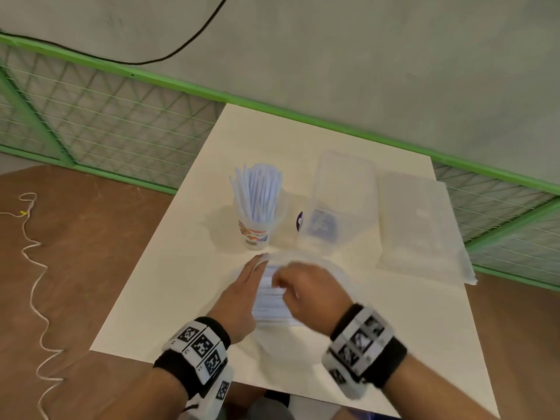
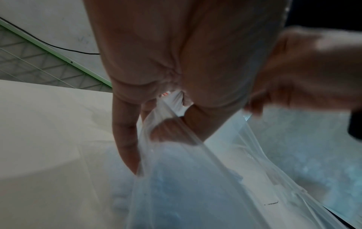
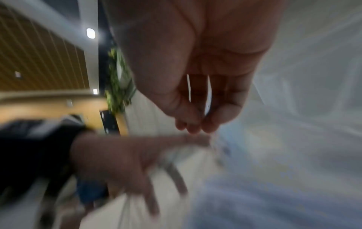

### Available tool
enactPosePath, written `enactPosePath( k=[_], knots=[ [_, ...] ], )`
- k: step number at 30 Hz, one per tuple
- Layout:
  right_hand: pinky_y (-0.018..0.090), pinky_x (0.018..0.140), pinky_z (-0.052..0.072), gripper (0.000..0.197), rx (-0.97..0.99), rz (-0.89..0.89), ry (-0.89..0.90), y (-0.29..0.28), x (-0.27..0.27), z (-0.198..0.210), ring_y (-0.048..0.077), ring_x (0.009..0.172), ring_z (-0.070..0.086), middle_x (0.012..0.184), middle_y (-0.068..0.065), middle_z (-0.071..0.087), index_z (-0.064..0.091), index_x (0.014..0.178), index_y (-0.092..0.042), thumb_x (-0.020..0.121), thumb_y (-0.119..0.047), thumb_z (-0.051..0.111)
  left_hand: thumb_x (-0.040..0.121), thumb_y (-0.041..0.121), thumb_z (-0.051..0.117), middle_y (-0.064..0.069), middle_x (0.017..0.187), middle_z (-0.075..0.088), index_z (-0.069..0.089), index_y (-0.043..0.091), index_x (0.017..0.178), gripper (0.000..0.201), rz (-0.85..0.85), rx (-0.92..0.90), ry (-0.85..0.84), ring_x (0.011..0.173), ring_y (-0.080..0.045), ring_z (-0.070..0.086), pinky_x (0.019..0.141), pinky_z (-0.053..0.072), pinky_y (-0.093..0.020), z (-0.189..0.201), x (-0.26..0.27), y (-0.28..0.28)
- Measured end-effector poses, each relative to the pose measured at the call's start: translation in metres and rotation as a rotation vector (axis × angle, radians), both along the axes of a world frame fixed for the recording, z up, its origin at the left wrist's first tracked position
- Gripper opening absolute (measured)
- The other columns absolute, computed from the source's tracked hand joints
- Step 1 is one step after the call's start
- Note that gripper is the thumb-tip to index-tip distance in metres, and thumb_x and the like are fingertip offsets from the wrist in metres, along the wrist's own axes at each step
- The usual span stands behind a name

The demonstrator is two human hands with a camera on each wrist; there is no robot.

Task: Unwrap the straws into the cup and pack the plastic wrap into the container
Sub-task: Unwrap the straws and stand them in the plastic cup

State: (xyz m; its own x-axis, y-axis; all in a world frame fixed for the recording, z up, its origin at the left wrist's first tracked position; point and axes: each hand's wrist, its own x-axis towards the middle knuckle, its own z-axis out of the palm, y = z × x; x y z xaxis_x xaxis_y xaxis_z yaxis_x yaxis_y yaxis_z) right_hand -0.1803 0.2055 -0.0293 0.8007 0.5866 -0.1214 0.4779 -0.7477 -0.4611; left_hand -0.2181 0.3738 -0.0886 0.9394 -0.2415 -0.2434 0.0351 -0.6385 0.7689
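Observation:
A pack of white straws in clear plastic wrap (image 1: 272,304) lies on the cream table (image 1: 188,283), in front of me. My left hand (image 1: 254,274) lies along its left side; in the left wrist view the left hand (image 2: 156,131) pinches the plastic wrap (image 2: 195,178) between thumb and fingers. My right hand (image 1: 283,286) curls over the pack's top, its fingertips (image 3: 194,128) pinched together at the wrap, though that view is blurred. Behind stand a printed cup (image 1: 254,234) holding several loose straws (image 1: 257,192) and a clear container (image 1: 342,177).
A clear lid (image 1: 421,219) lies right of the container, near the table's right edge. Something bluish (image 1: 321,225) sits inside the container. A green mesh fence (image 1: 106,122) runs behind the table, and a white cord (image 1: 33,268) trails on the floor at left.

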Motion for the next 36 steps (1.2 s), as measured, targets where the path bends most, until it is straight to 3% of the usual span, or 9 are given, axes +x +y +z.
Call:
enactPosePath(
  k=[2,3,7,11,17,21,26,32,36],
  knots=[
    [0.040,0.084,0.049,0.037,-0.265,-0.034,0.076,-0.030,-0.026,-0.044,0.029,0.107,0.057,0.118,0.004,0.062,0.062,0.120,-0.018,0.088,-0.008,0.045,0.070,-0.019,0.045,0.021,0.158,-0.009,0.001,0.029,0.153,0.106,-0.078,0.020,0.031,0.145,-0.006,0.015,0.111,0.035,-0.027,-0.005,0.000,-0.023],
    [0.041,0.081,0.048,0.039,-0.323,-0.023,0.057,-0.031,-0.031,-0.060,0.030,0.108,0.056,0.121,0.005,0.060,0.058,0.124,-0.017,0.088,-0.007,0.049,0.070,-0.019,0.045,0.022,0.158,-0.009,0.000,0.029,0.153,0.106,-0.072,0.016,0.031,0.145,-0.005,0.013,0.112,0.035,-0.027,-0.005,-0.001,-0.023],
    [0.035,0.060,0.052,0.045,-0.445,-0.024,-0.084,-0.030,-0.045,-0.098,0.023,0.079,0.064,0.094,-0.002,0.067,0.069,0.100,-0.021,0.057,-0.016,0.081,0.070,-0.019,0.045,0.024,0.157,-0.010,0.000,0.032,0.153,0.107,-0.048,0.021,0.027,0.143,-0.006,0.019,0.108,0.038,-0.027,-0.006,-0.002,-0.021],
    [0.033,0.058,0.051,0.044,-0.480,-0.038,-0.141,-0.025,-0.047,-0.114,0.021,0.073,0.063,0.084,-0.004,0.066,0.071,0.086,-0.022,0.045,-0.024,0.088,0.070,-0.017,0.048,0.023,0.157,-0.006,0.003,0.030,0.153,0.106,-0.029,0.013,0.026,0.141,-0.009,0.025,0.108,0.039,-0.029,-0.005,-0.001,-0.018],
    [0.033,0.060,0.051,0.047,-0.437,-0.086,-0.148,-0.023,-0.048,-0.118,0.021,0.074,0.063,0.087,-0.005,0.066,0.069,0.091,-0.022,0.047,-0.021,0.086,0.068,-0.018,0.045,0.026,0.156,-0.006,0.003,0.033,0.153,0.108,-0.031,-0.004,0.034,0.140,-0.009,0.027,0.107,0.041,-0.029,-0.005,-0.004,-0.015],
    [0.033,0.057,0.050,0.034,-0.460,-0.085,-0.173,-0.020,-0.047,-0.121,0.021,0.070,0.061,0.078,-0.004,0.064,0.069,0.078,-0.022,0.048,-0.019,0.085,0.067,-0.016,0.047,0.024,0.156,-0.002,0.006,0.031,0.153,0.106,-0.028,0.011,0.025,0.133,-0.012,0.036,0.101,0.046,-0.031,-0.002,-0.005,-0.015],
    [0.033,0.060,0.052,0.040,-0.440,-0.091,-0.186,-0.017,-0.045,-0.121,0.021,0.069,0.063,0.077,-0.005,0.068,0.071,0.083,-0.022,0.046,-0.017,0.084,0.066,-0.015,0.048,0.023,0.156,-0.001,0.007,0.031,0.152,0.107,-0.029,0.016,0.025,0.131,-0.014,0.039,0.099,0.047,-0.033,-0.004,-0.004,-0.014],
    [0.034,0.058,0.051,0.036,-0.467,-0.116,-0.168,-0.011,-0.041,-0.119,0.021,0.067,0.062,0.072,-0.004,0.066,0.070,0.072,-0.023,0.040,-0.015,0.082,0.065,-0.017,0.048,0.023,0.156,-0.001,0.006,0.031,0.153,0.108,-0.033,0.038,0.022,0.129,-0.014,0.041,0.095,0.049,-0.031,-0.006,-0.002,-0.014],
    [0.040,0.074,0.049,0.029,-0.496,-0.118,-0.077,-0.007,-0.039,-0.118,0.027,0.080,0.063,0.084,0.000,0.070,0.068,0.089,-0.019,0.062,-0.011,0.070,0.065,-0.018,0.048,0.023,0.156,-0.002,0.006,0.030,0.153,0.108,-0.038,0.030,0.013,0.138,-0.011,0.031,0.101,0.046,-0.032,-0.010,-0.001,-0.013]
  ],
)
